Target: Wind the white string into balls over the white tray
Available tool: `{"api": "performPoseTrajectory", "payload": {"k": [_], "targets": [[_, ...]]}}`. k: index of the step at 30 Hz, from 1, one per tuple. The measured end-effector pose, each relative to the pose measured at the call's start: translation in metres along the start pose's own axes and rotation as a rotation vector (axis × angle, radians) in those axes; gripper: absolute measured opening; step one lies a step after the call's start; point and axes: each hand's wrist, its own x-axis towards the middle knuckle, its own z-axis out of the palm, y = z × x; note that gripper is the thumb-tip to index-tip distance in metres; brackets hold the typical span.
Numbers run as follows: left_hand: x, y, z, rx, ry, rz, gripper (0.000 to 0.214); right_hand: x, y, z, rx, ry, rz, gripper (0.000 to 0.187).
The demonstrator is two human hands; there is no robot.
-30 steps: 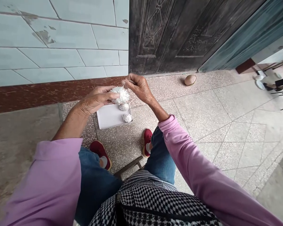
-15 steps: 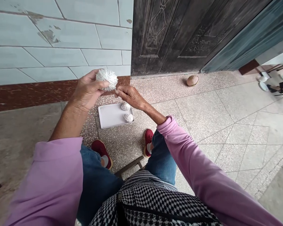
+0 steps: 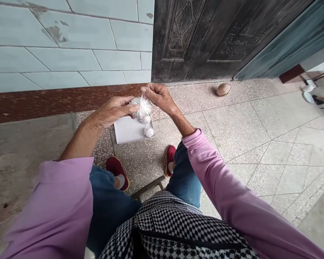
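My left hand (image 3: pixel 110 110) is closed round a fluffy white ball of yarn (image 3: pixel 143 107), thumb in front and fingers behind. On the ball's right side, my right hand (image 3: pixel 159 96) pinches a white strand with thumb and forefinger at its upper edge. Below the hands a shallow white box lid or tray (image 3: pixel 126 131) lies on the floor. Two small wound white balls sit at its right end: the nearer ball (image 3: pixel 149 132) shows fully, and the farther ball (image 3: pixel 145 120) is partly covered by the yarn I hold.
A dark panelled door (image 3: pixel 189 39) and a tiled wall (image 3: pixel 83 32) stand in front. Near the door's foot lies a rounded tan object (image 3: pixel 223 89). My red shoes (image 3: pixel 117 171) flank a metal bar (image 3: pixel 151 187) on the speckled floor. Several blurred items lie far right.
The held yarn ball has moved right and down, over the tray's far edge. My right hand has risen from below the ball to its upper right side with the strand.
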Motion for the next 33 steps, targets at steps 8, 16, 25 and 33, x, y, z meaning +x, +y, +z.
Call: {"api": "performPoseTrajectory", "payload": {"k": [8, 16, 25, 33], "targets": [[0.005, -0.003, 0.002, -0.281, -0.015, -0.044, 0.061, 0.007, 0.02, 0.012, 0.095, 0.034, 0.044, 0.083], [0.008, 0.011, 0.003, -0.403, 0.254, 0.034, 0.06, 0.003, 0.022, 0.017, -0.037, -0.077, -0.006, 0.064], [0.021, -0.018, -0.008, -0.237, 0.485, 0.033, 0.08, -0.014, 0.017, 0.035, -0.141, -0.293, -0.102, 0.051], [0.014, -0.008, 0.003, -0.176, 0.234, 0.034, 0.072, -0.004, -0.001, 0.01, 0.03, -0.06, -0.065, 0.069]]}}
